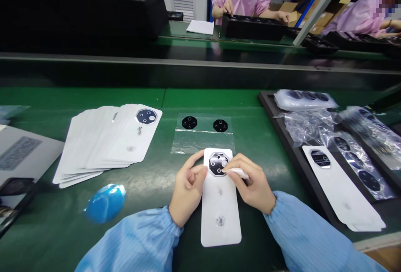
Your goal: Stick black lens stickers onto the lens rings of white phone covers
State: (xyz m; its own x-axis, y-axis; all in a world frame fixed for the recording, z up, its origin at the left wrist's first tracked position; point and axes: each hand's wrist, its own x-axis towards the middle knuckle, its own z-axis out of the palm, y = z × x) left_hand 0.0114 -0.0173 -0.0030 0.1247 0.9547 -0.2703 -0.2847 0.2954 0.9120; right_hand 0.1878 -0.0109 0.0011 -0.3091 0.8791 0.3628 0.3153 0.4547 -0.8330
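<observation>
A white phone back cover (221, 209) lies flat on the green mat in front of me, camera end away from me. A black octagonal camera lens piece (217, 164) sits in its camera cutout. My left hand (188, 184) pinches the cover's upper left edge beside the lens piece. My right hand (252, 182) grips a small white strip (239, 173) and presses its tip against the lens piece's right side. Beyond the cover lies a clear film sheet (203, 140) carrying two more black lens pieces (189, 122).
A fanned stack of white covers (103, 144) lies at the left, with a blue film scrap (105, 203) near it. A black tray (269, 105) at the right holds bagged parts and more covers (341, 192). Across the conveyor, people in pink coats handle black trays (253, 27).
</observation>
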